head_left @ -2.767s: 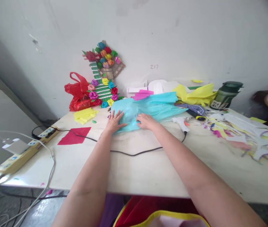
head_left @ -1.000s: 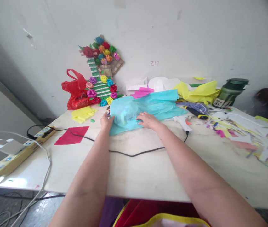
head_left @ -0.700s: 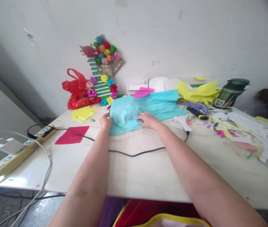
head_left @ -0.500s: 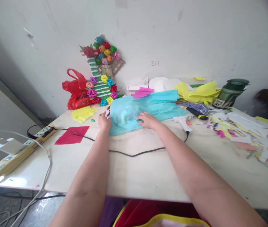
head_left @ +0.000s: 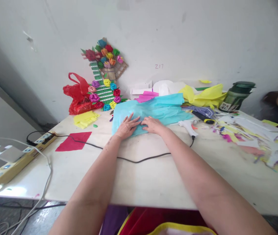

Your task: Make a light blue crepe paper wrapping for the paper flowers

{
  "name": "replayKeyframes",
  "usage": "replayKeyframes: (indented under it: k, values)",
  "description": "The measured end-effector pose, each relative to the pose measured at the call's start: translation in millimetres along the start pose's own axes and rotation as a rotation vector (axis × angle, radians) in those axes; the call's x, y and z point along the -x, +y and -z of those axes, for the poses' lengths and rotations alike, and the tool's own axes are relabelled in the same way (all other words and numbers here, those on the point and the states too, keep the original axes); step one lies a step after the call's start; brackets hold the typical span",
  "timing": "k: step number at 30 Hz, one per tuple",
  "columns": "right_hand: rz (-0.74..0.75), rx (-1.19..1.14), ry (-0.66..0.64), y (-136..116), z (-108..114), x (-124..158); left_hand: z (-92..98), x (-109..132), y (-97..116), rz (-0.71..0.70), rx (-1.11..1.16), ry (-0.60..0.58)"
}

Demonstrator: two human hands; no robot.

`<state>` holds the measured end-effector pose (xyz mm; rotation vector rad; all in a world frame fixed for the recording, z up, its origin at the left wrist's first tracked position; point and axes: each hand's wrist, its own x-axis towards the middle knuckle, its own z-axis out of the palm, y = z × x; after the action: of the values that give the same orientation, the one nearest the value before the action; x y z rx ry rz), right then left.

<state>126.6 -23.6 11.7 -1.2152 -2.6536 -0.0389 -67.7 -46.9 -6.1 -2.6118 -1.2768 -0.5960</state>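
Observation:
A large light-blue sheet (head_left: 165,109), thin and creased, is spread over the middle of the white table (head_left: 151,182). On its front left part lies my left hand (head_left: 127,126), flat with the fingers spread. My right hand (head_left: 151,125) rests at the sheet's front edge, its fingers bent and pressed down close to my left fingertips. What those bent fingers hold, if anything, is too small to make out. A white glue gun (head_left: 188,127) lies right of my right hand.
Red paper (head_left: 73,141), yellow paper (head_left: 86,119), a power strip (head_left: 21,160) and a red bag (head_left: 78,93) are left. Paper flowers (head_left: 106,83) lean on the wall. Right are a screwdriver (head_left: 204,118), a green bottle (head_left: 237,97) and scraps (head_left: 253,140). A black cable (head_left: 139,161) crosses in front.
My left hand has moved right from the sheet's left edge onto the sheet and now lies flat. The sheet looks flatter there. My right hand has stayed nearly in place.

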Motion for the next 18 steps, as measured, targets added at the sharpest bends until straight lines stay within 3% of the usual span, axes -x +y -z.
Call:
replayKeyframes:
  k: [7,14,18]
  values:
    - [0.001,0.0,-0.039,2.8,2.1,-2.0,9.4,2.7,3.3,0.063,-0.037,0.047]
    - [0.024,-0.007,-0.034,6.4,1.2,-2.9,11.9,1.1,14.2,0.017,0.017,-0.08]
    - [0.02,-0.038,-0.111,5.7,8.2,-1.0,9.6,1.4,12.7,0.025,-0.003,-0.072]
